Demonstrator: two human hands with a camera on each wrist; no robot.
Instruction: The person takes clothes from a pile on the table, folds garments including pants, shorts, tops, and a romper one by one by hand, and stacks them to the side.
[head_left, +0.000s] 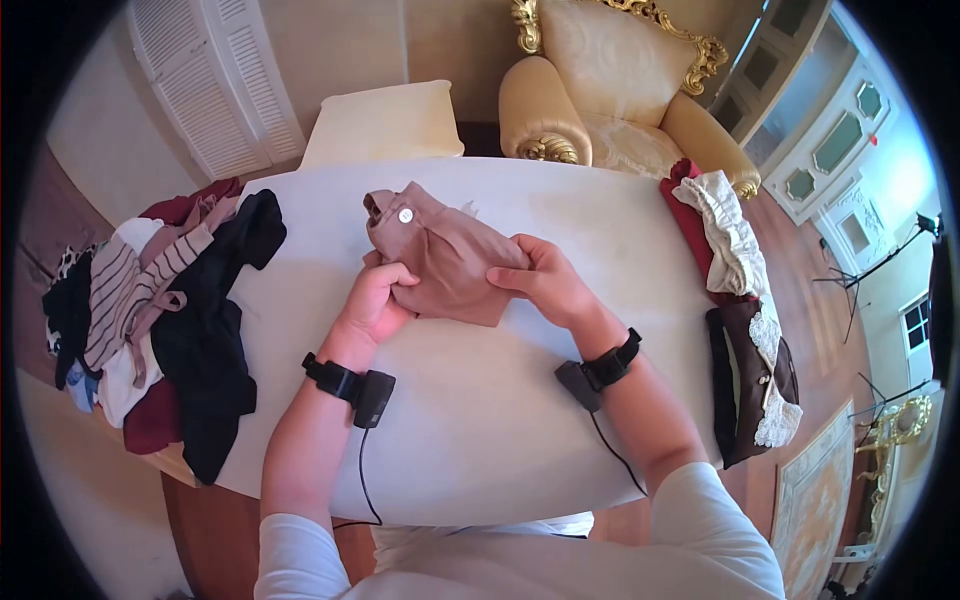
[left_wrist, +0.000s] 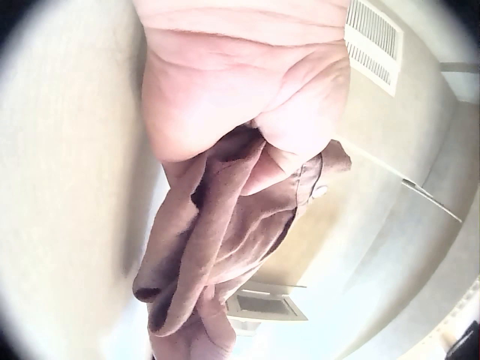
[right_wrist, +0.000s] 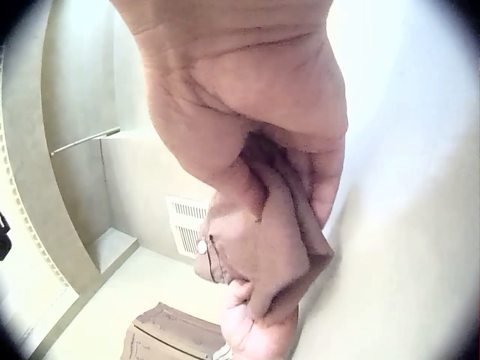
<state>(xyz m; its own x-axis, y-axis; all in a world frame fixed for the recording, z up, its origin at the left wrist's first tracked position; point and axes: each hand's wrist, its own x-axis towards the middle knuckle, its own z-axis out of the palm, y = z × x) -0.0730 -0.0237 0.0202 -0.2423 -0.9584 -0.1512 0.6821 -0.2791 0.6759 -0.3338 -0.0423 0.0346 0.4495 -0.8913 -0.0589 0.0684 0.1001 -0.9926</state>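
Note:
A folded dusty-pink garment [head_left: 445,255] with a waistband-like edge and one round white button is held over the white table between both hands. My left hand [head_left: 378,300] pinches its lower left side, the thumb lying on top of the cloth. On the right side, my right hand [head_left: 548,282] grips the other edge between thumb and fingers. Loose folds of the garment [left_wrist: 232,217] hang from the left palm in the left wrist view. In the right wrist view the cloth [right_wrist: 262,240] bunches inside the right hand, with the button beyond it.
A loose heap of clothes [head_left: 125,300], striped, black, white and dark red, covers the table's left end. Folded garments [head_left: 735,250], red, cream and brown with lace, lie along the right edge. Behind the white table [head_left: 420,420] stand a cream stool [head_left: 380,120] and a gilded armchair [head_left: 610,60].

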